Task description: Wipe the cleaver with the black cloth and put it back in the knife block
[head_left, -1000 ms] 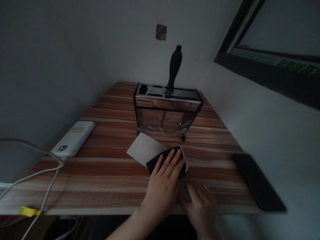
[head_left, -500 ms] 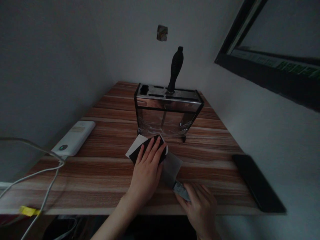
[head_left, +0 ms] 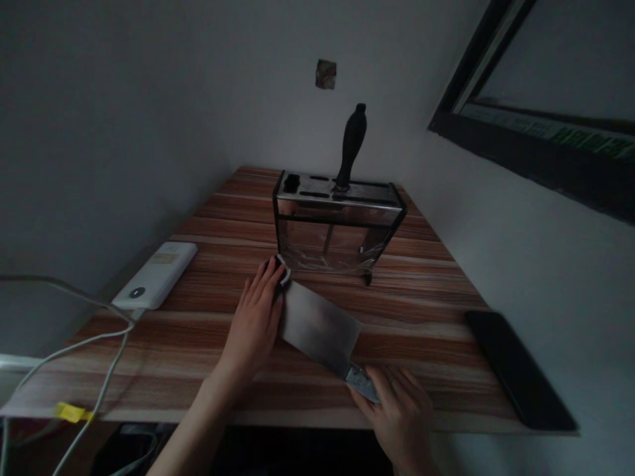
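A broad cleaver (head_left: pixel 320 327) lies flat on the wooden table (head_left: pixel 426 291), its blade pointing away and to the left. My right hand (head_left: pixel 399 413) is closed round its handle at the near table edge. My left hand (head_left: pixel 255 317) lies flat with fingers together on a dark cloth (head_left: pixel 280 270), pressing it at the blade's far left corner; only a small edge of the cloth shows past the fingertips. Behind stands a metal and clear knife block (head_left: pixel 337 225) with one black-handled knife (head_left: pixel 351 145) upright in a slot.
A white power bank (head_left: pixel 156 274) with a lit dot lies at the left, white cables (head_left: pixel 89 344) running from it off the table's edge. A black phone (head_left: pixel 518 367) lies at the right by the wall. A dark window frame (head_left: pixel 526 142) hangs at upper right.
My left hand has slid the cloth along the blade from near the handle up and left to the far tip, uncovering most of the blade. The right hand has stayed on the handle.
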Tool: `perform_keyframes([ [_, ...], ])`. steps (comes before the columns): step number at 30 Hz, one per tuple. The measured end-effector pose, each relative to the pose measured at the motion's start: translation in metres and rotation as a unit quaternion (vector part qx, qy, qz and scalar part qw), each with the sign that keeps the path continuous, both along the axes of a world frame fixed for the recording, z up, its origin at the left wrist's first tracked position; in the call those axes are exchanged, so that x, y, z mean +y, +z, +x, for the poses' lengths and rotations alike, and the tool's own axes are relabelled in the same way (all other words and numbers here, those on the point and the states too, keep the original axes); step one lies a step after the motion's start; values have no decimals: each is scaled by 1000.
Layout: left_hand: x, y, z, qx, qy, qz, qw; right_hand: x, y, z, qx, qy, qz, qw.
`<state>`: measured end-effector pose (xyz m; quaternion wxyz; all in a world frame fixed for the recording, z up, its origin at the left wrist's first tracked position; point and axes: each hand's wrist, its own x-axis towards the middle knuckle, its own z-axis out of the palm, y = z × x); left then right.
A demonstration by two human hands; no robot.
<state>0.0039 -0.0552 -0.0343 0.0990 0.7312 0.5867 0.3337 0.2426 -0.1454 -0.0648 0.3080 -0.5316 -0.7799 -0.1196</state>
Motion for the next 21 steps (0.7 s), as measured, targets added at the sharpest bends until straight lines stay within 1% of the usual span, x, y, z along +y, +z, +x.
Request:
perform_keyframes([
  [2, 2, 1, -8, -66, -2, -25, 997, 0, -1, 0, 4, 4, 1, 1000],
  [4, 4, 3, -18, -141, 1, -57, 988, 0, -1, 1, 11, 6, 4, 1000],
  [6, 6, 5, -28, -201, 18, -80, 976, 0, -1, 1, 20, 7, 9, 1000],
  [8, 8, 7, -39, -233, 43, -82, 968, 0, -1, 1, 28, 7, 10, 1000],
  [11, 9, 8, -52, -245, 86, -73, 963, 0, 1, 0, 35, 1, 10, 999],
  [13, 8, 8, -58, -246, 103, -69, 961, 1, 3, -1, 36, -3, 14, 999],
  [15, 6, 7, -60, -245, 98, -58, 963, 1, 3, -1, 39, -5, 17, 999],
  [17, 5, 6, -59, -240, 78, -51, 966, 1, 3, -1, 39, -10, 21, 999],
  [21, 4, 2, -53, -232, 67, -66, 968, 1, -1, -1, 35, -25, 22, 999],
])
